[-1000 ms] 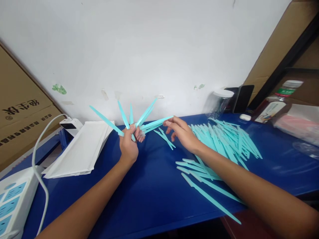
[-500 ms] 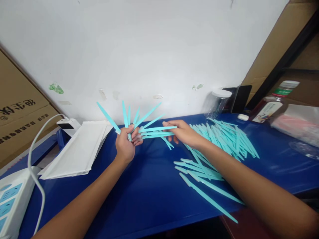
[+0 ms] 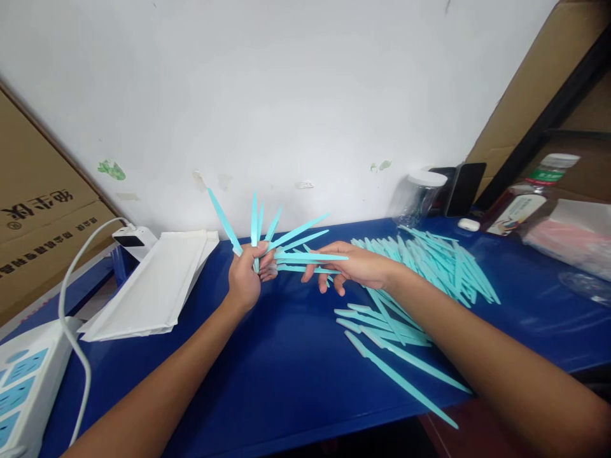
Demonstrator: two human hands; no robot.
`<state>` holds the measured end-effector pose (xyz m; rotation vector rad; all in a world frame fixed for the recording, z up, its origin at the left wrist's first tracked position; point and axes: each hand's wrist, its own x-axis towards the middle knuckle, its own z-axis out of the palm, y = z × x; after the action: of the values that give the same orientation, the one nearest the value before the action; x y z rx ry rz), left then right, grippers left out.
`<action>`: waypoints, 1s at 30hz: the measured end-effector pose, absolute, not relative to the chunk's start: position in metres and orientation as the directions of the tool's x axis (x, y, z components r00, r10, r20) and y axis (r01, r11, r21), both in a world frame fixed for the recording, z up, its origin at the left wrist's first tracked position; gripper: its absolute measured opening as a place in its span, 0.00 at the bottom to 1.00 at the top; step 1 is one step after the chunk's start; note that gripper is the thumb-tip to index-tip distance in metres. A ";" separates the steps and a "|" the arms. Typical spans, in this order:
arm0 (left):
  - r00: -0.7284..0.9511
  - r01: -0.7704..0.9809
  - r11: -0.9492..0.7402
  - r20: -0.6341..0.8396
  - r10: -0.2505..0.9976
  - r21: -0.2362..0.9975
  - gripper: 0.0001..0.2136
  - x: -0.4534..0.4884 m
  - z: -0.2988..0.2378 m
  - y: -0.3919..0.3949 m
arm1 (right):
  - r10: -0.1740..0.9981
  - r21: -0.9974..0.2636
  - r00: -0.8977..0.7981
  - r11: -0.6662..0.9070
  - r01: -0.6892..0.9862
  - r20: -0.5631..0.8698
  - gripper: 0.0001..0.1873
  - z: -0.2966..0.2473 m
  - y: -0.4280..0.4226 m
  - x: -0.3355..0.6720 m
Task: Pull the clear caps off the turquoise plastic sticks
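My left hand (image 3: 246, 280) is closed round the ends of several thin turquoise plastic sticks (image 3: 267, 236), which fan out upward and to the right above the blue table (image 3: 267, 369). My right hand (image 3: 356, 267) reaches in from the right and pinches the sticks that point toward it, one lying along its fingers. A big loose pile of the same turquoise sticks (image 3: 429, 261) lies on the table to the right, behind my right forearm. A smaller scatter of sticks (image 3: 386, 343) lies nearer the front edge.
A stack of white paper bags (image 3: 153, 286) lies left of my hands. A white power strip (image 3: 23, 381) with a cable sits at the far left. Cardboard boxes (image 3: 38, 216) stand at the left. A clear jar (image 3: 420, 197), a phone (image 3: 465, 184) and a bottle (image 3: 520, 203) stand at the back right.
My right hand has moved left from the table to the fan and taken hold of the sticks pointing right. The fan in my left hand has tilted a little more upright.
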<state>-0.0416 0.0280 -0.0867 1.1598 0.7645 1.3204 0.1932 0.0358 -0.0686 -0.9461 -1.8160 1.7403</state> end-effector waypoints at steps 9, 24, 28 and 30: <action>0.190 -0.280 -0.142 0.199 0.961 0.949 0.19 -0.043 -0.088 0.029 | 0.730 -0.971 -0.681 0.119 0.206 -0.055 0.22 -0.069 0.036 0.192; 0.251 -0.265 -0.119 0.188 0.950 0.957 0.20 -0.042 -0.086 0.026 | 0.625 -0.981 -0.771 0.038 0.188 -0.124 0.15 -0.067 0.036 0.193; 0.254 -0.262 -0.111 0.180 0.950 0.959 0.20 -0.041 -0.084 0.025 | 0.626 -0.980 -0.773 0.062 0.187 -0.108 0.16 -0.069 0.036 0.194; 0.257 -0.259 -0.109 0.178 0.950 0.960 0.20 -0.041 -0.084 0.024 | 0.629 -0.981 -0.771 0.067 0.184 -0.102 0.16 -0.069 0.036 0.194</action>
<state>-0.0405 0.0237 -0.0836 1.2497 0.7521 1.2073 0.1938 0.0364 -0.0693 -0.8112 -2.0012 1.7519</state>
